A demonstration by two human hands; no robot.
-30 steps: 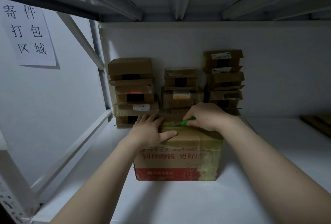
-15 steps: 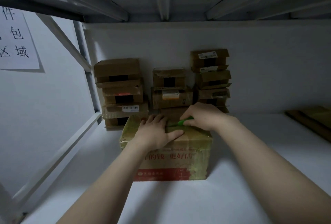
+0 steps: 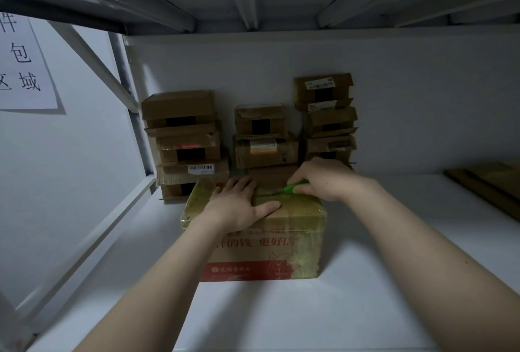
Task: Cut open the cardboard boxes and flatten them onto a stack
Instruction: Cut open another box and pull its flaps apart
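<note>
Head: cutter [image 3: 294,186] in right fingers [image 3: 305,174], atop box [image 3: 281,251].

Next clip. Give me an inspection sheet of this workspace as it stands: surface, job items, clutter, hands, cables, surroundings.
Surface: white shelf board, the box stands on it.
Job's things: printed cardboard box, top closed, yellowish tape round it; green-handled cutter at its top seam; three stacks of small boxes at the back; flattened cardboard lying far right.
Clutter: nothing seen.
Grippers: left hand presses flat on the box top; right hand grips the cutter.
Cables: nothing seen.
Surroundings: back wall white; paper sign on the left; shelf beams overhead.
</note>
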